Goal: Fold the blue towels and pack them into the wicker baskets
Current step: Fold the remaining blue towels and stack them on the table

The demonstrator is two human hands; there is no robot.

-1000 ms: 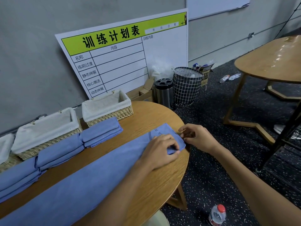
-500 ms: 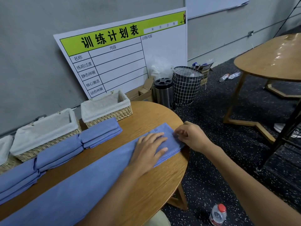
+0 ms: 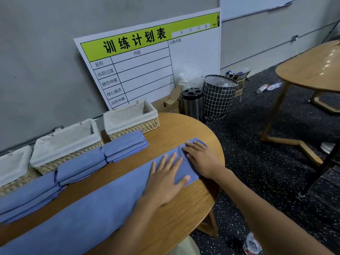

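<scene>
Head view: we press our flat left hand (image 3: 165, 179) and right hand (image 3: 202, 159) on the long blue towel (image 3: 82, 214), folded towels (image 3: 127, 146) and wicker baskets (image 3: 132, 116) behind, bottle (image 3: 252, 243) cut off lower right.

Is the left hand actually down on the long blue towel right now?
Touching. The head view shows the left hand lying flat, fingers spread, on the long blue towel, with no gap beneath the palm.

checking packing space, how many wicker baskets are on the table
3, in a row along the table's far edge: right white-lined wicker basket, middle wicker basket, left wicker basket cut off by the frame; more may lie beyond.
</scene>
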